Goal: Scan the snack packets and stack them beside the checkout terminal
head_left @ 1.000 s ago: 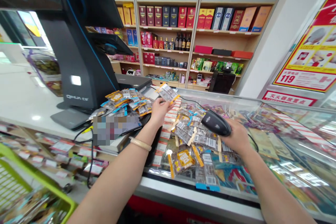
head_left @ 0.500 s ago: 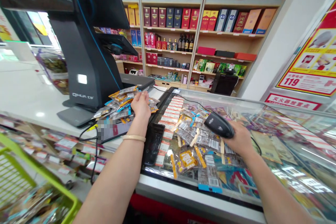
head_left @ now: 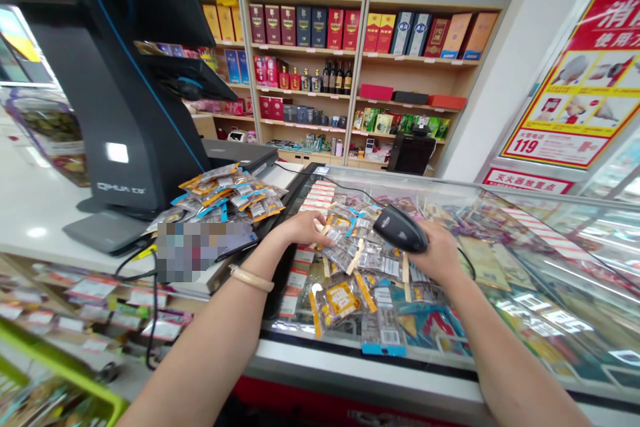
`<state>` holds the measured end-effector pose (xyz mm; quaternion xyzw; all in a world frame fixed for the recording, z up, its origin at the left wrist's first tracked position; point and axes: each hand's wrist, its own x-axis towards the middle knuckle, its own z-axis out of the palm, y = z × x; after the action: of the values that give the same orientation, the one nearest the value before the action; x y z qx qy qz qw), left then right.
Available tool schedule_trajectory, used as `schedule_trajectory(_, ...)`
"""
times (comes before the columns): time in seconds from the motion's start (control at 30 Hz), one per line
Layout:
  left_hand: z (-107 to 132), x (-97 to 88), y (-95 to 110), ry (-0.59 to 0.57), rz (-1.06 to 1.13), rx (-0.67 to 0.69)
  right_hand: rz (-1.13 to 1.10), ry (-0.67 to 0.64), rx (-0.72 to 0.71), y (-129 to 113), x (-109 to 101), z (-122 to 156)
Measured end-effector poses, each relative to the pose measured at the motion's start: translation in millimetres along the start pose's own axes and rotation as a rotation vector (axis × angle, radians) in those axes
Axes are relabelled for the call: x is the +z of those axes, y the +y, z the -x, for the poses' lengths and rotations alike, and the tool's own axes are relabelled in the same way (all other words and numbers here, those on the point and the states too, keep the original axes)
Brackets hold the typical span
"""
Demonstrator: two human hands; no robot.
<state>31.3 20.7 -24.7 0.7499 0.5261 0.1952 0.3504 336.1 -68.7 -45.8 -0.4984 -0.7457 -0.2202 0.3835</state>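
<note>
A black handheld barcode scanner [head_left: 400, 228] is in my right hand [head_left: 437, 253], its head pointing left over the glass counter. Beneath it lies a spread of small clear snack packets [head_left: 367, 257] with orange or blue edges and barcodes. My left hand [head_left: 306, 228], with a beige bangle on the wrist, is at the left side of these packets. Its thumb and forefinger are apart, close to a packet, and no held item shows. Left of this hand, a second heap of similar packets [head_left: 233, 193] sits on the white counter.
A cash register terminal [head_left: 125, 113] stands at left, beside a jar [head_left: 50, 130]. A black cable [head_left: 345, 180] crosses the glass display case [head_left: 450, 197]. A green basket [head_left: 65, 367] holds more packets at lower left. Shelves of boxes and bottles [head_left: 310, 40] stand behind.
My left hand has moved right, from the heap on the white counter to the packets on the glass. The view has shifted right. My right hand still holds the scanner.
</note>
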Motion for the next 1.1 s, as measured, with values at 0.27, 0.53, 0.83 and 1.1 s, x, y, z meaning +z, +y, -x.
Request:
schedule_trajectory(0.27,7.9,-14.8,5.8,-0.038,0.491,0.017,-0.024,-0.004,-0.007,-5.9,-4.4,-3.3)
schedule_trajectory(0.53,4.3,-19.7,9.8,0.285,0.75,0.209,-0.022,-0.024,0.01,-4.4,-1.7,-1.8)
schedule_trajectory(0.83,5.4,-15.1,15.0,0.266,0.77,0.247,-0.035,-0.101,0.04,-7.1,-4.6,-4.9)
schedule_trajectory(1.1,-0.1,-12.3,10.6,0.321,0.848,0.239,-0.035,-0.05,0.012,-4.0,-3.5,-2.2)
